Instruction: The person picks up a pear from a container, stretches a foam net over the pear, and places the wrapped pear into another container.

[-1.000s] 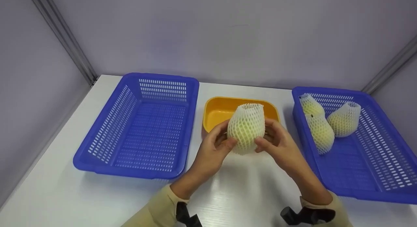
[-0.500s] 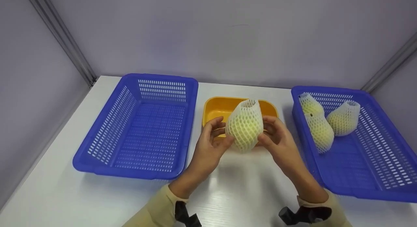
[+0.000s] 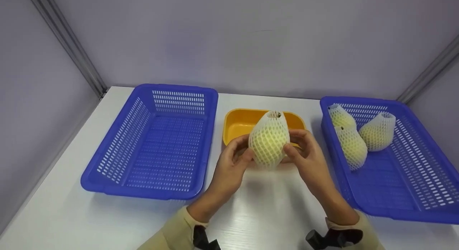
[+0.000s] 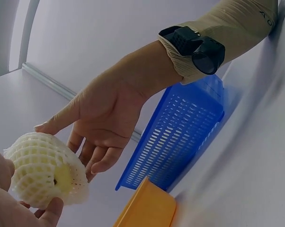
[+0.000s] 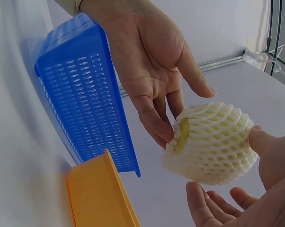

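A pale yellow-green pear (image 3: 269, 140) in a white foam net sleeve is held up between both hands, over the table and in front of the orange tub (image 3: 238, 128). My left hand (image 3: 229, 167) grips its left side, thumb on the near face. My right hand (image 3: 312, 164) grips the right side, its thumb on the net and its fingers behind. At the top, a dark stem shows in the net's opening. In the right wrist view the pear (image 5: 218, 144) lies between the left hand (image 5: 149, 61) and the right hand (image 5: 270, 189).
On the left stands a blue basket (image 3: 141, 190) with nothing in it. Several more net-wrapped pears (image 3: 377, 133) lie in a second blue basket (image 3: 394, 216) on the right. A grey wall rises behind the white table (image 3: 251, 214).
The hands have turned the pear slightly, and its stem now shows in the net's opening. The left fingers lifted off half a second ago and are back against it.
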